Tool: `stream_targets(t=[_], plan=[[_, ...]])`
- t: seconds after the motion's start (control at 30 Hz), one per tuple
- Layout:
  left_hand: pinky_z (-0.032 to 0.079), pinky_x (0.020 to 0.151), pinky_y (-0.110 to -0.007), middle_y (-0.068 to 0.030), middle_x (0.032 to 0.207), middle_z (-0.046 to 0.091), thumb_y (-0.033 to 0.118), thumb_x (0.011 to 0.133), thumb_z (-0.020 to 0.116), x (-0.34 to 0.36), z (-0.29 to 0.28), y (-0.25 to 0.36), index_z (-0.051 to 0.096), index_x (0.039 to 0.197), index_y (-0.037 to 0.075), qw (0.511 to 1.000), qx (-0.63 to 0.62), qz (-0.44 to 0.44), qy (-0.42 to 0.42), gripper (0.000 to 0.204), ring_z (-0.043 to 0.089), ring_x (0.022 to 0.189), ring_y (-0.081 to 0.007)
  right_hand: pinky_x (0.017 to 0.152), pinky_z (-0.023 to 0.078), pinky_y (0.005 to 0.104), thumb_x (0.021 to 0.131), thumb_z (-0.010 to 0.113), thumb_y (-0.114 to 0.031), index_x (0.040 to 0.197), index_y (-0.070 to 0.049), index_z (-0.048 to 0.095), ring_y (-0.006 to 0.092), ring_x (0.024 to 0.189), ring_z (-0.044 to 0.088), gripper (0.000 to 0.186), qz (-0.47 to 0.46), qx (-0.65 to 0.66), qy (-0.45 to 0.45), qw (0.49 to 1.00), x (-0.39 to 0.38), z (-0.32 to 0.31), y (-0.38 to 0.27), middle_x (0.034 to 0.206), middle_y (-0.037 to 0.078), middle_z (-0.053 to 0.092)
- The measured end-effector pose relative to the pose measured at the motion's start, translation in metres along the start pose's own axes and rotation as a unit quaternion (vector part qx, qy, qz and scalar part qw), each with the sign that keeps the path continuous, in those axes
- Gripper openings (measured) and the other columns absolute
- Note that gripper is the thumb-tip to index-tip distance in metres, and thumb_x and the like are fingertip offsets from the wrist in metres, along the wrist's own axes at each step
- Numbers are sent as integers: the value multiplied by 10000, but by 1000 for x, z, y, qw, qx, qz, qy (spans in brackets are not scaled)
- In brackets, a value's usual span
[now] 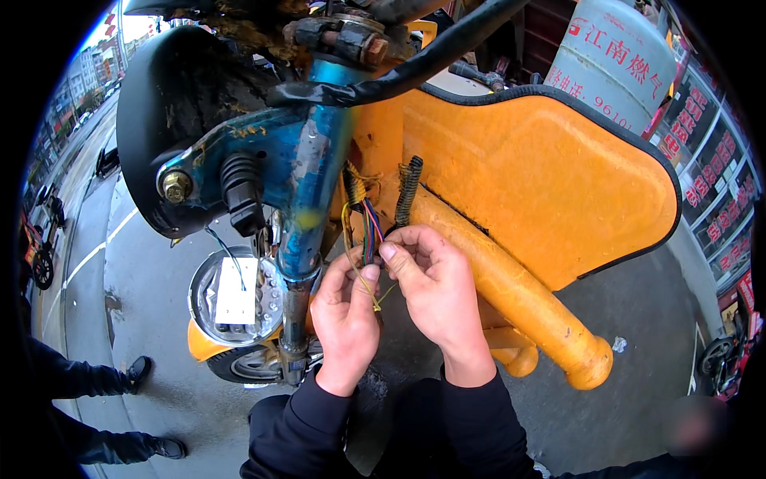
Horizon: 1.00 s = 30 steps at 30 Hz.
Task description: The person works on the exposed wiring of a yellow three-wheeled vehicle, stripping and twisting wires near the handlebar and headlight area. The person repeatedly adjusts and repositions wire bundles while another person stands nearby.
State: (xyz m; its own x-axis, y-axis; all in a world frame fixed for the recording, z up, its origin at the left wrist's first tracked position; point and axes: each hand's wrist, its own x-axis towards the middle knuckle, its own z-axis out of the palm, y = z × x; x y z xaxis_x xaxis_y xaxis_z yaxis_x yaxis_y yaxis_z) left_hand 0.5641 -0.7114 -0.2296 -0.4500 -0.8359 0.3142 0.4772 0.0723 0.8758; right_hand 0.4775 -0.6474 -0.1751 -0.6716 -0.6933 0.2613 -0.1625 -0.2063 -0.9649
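Observation:
My left hand (347, 319) and my right hand (431, 295) pinch a bundle of thin coloured wires (369, 227) between thumbs and fingers. A yellow wire dangles past my left thumb. The wires come out of a frayed yellow-and-black sleeve (356, 184) beside a blue, scuffed steering tube (309, 184). A black corrugated conduit (407, 191) stands just right of them, above an orange frame tube (511, 299). A black rubber-booted plug (243, 191) and a gold bolt (178, 186) are on the blue bracket at left.
An orange panel (542, 168) fills the right, with a grey gas cylinder (602, 64) behind. A headlamp (215, 291) with a white card and a wheel (239, 367) are lower left. Another person's legs (88, 375) stand at left. A blurred person (690, 427) is lower right.

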Motion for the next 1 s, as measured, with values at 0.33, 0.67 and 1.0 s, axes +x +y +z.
stream_targets(t=[0.33,0.67,1.0], plan=[[452,687,-187,11,871,625,49,956,639,3,5,7,595,1239,-38,1000,5,3,4,299,548,761,-35,649,520,316,887,666,-66,958,34,643,192,680,644,125,-61,-175,37,982,-8,5,-2,813,129,665],[460,734,-187,-26,933,642,68,961,646,2,5,9,556,1283,-68,999,42,5,-11,360,555,772,-58,669,518,343,892,668,-84,942,21,643,261,717,656,119,-79,-176,40,980,-8,5,1,844,160,659],[445,642,-201,-1,841,642,115,983,611,5,-1,-7,622,1183,-16,997,69,17,5,239,543,734,-46,703,526,242,955,618,-53,1026,13,589,90,801,616,100,-4,80,-53,995,-8,-4,10,888,43,630]])
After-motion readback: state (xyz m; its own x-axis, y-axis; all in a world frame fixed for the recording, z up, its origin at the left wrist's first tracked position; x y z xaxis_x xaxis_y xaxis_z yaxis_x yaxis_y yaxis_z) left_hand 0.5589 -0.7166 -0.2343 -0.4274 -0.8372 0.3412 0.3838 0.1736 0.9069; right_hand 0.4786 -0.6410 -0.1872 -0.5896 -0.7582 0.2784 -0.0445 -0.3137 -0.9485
